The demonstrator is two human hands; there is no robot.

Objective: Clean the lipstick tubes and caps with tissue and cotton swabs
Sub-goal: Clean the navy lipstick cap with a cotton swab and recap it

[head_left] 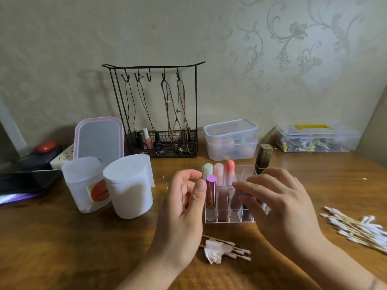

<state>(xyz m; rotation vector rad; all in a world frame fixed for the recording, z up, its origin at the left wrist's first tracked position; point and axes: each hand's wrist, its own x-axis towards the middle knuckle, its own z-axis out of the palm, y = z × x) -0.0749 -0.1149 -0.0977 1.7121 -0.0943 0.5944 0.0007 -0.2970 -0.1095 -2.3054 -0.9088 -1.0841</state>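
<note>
Hovering over the clear organizer (230,218), we are keeping our left hand (184,208) loosely curled and empty beside the upright purple-capped tube (210,191), nearest it; our right hand (278,204), fingers spread and holding nothing, is blurring and hiding the tubes behind it.

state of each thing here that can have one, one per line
left hand: thumb against the purple-capped tube, fingers loosely curled
right hand: open, fingers spread over the organizer
purple-capped tube: capped, upright in the front left slot
clear organizer: partly filled
stacked clear boxes: lids on
used swabs and tissue: lying loose on the table
</note>
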